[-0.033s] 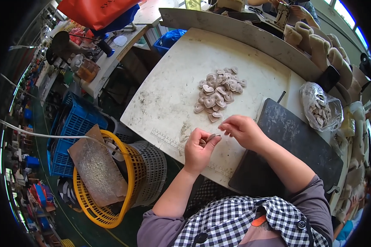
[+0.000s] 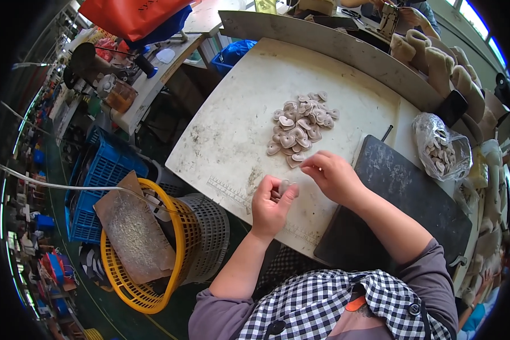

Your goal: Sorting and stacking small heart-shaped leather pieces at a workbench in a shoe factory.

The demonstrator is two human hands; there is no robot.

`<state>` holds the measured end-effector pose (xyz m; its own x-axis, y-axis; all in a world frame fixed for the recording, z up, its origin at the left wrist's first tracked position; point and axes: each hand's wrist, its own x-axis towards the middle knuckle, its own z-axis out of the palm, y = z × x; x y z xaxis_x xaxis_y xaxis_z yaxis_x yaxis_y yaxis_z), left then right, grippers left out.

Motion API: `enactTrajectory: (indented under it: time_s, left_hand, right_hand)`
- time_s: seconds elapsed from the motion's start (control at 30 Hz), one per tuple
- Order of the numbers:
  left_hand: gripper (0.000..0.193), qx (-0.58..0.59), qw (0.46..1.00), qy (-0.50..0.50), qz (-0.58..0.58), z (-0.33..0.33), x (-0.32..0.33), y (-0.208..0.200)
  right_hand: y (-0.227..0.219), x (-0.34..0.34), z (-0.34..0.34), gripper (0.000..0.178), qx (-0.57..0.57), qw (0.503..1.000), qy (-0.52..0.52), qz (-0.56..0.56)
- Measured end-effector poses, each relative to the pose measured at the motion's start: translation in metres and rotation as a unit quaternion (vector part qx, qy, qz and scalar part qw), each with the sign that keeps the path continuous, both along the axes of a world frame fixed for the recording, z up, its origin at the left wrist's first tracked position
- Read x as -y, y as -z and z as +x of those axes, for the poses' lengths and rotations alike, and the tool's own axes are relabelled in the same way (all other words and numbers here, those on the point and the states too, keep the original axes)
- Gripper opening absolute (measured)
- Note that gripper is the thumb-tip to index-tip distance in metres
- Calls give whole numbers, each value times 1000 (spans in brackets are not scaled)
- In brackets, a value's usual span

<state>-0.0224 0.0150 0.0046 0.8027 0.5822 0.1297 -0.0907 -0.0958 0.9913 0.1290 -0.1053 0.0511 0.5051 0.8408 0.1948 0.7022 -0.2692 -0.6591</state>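
A loose pile of small beige-grey heart-shaped pieces (image 2: 300, 127) lies on the pale worktable. My left hand (image 2: 270, 208) is closed near the table's front edge, gripping a grey heart-shaped piece (image 2: 284, 187) between thumb and fingers. More of the pieces seem to be tucked in its curled fingers, partly hidden. At the near end of the pile, my right hand (image 2: 337, 180) has its fingers bent and the tips drawn together, close beside the nearest heart. Whether anything is pinched in those tips is hidden.
A black board (image 2: 396, 198) lies right of my hands, with a clear plastic bag (image 2: 442, 147) of similar pieces beyond it. A raised grey panel (image 2: 334, 48) borders the far side. Yellow (image 2: 181, 249) and blue baskets (image 2: 99, 187) stand left. Another person's hand (image 2: 413, 17) shows behind.
My right hand has moved away from my left hand, up toward the near end of the pile. My left hand has shifted slightly left, its piece now tilted more upright.
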Motion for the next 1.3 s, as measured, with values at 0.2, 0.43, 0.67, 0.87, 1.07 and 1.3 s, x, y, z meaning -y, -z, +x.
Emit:
enactTrajectory:
  time_s: [0.2, 0.43, 0.67, 0.87, 1.07, 1.3]
  left_hand:
    - [8, 57, 942, 3, -331, 1, -15, -12]
    - [51, -21, 944, 63, -322, 17, -3, -25]
    - [39, 31, 944, 54, -324, 23, 0, -12]
    - [15, 111, 944, -12, -312, 19, 5, -6]
    - [16, 108, 955, 39, -274, 14, 4, -4]
    - [34, 77, 964, 50, -249, 20, 6, -5]
  right_hand:
    - [20, -25, 5, 20, 274, 960, 1, -54]
    - [-1, 1, 2, 17, -194, 972, 109, 80]
    - [-12, 1, -4, 15, -321, 943, -30, 80]
    - [-4, -42, 31, 22, 173, 982, -16, 77]
    - [13, -11, 36, 25, 173, 984, -31, -18]
    - [-2, 25, 28, 16, -268, 953, 127, 55]
